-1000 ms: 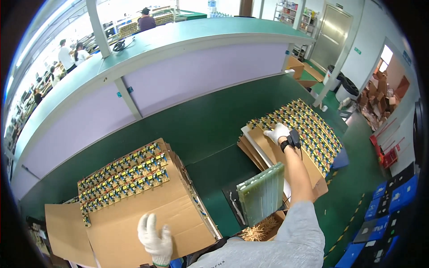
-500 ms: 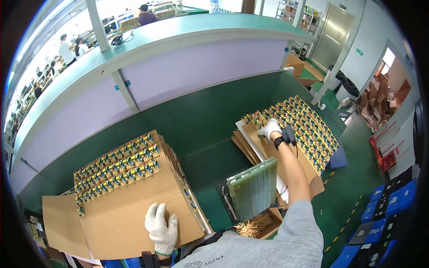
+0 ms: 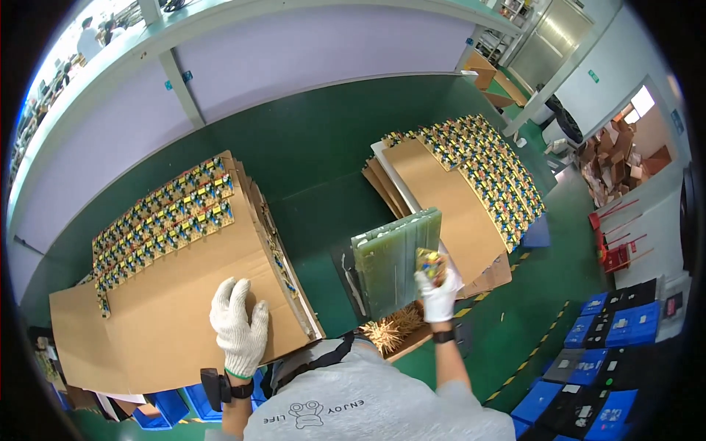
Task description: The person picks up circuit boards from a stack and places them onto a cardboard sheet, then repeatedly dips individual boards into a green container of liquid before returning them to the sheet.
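Note:
My right hand (image 3: 439,300), in a white glove, grips a small populated circuit board (image 3: 431,265) in front of upright translucent greenish panels (image 3: 393,268). My gloved left hand (image 3: 240,328) lies flat and empty on the front right part of a cardboard sheet (image 3: 173,312), fingers stretched out. Rows of circuit boards (image 3: 162,229) with yellow and blue parts cover the far part of that sheet. On the right stack, a second cardboard sheet (image 3: 441,187) has a bare strip on its left; packed circuit boards (image 3: 494,173) fill its far and right sides.
Both stacks rest on a dark green table (image 3: 316,176) with a raised shelf (image 3: 309,13) behind it. Below the panels, a carton holds a bundle of straw-coloured sticks (image 3: 390,334). Blue and black bins (image 3: 614,323) line the floor at right.
My right hand has drawn back from the right stack toward me and now holds a circuit board beside the greenish panels. My left hand stays on the cardboard. The view has tilted downward.

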A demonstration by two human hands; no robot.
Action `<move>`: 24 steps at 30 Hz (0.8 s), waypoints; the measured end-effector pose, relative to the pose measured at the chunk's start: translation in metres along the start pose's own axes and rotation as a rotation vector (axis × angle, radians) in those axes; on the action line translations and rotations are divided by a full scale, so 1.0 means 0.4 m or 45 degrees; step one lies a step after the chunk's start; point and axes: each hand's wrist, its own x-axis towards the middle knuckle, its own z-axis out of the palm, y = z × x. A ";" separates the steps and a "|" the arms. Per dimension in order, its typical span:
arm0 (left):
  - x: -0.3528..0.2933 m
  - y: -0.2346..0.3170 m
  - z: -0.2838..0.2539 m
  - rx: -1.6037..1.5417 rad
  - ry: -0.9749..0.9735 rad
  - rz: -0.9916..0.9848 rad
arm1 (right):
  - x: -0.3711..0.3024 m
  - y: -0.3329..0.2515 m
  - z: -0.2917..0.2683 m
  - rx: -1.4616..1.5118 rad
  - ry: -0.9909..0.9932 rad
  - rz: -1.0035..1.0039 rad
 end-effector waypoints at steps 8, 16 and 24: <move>0.032 0.052 0.044 -0.135 -0.021 0.202 | -0.105 0.087 0.126 0.065 0.261 0.099; 0.023 0.049 0.067 -0.108 -0.034 0.189 | -0.035 0.149 0.101 -0.157 -0.009 0.040; 0.040 0.072 0.049 -0.234 -0.043 0.181 | -0.067 0.108 0.118 0.050 0.077 0.182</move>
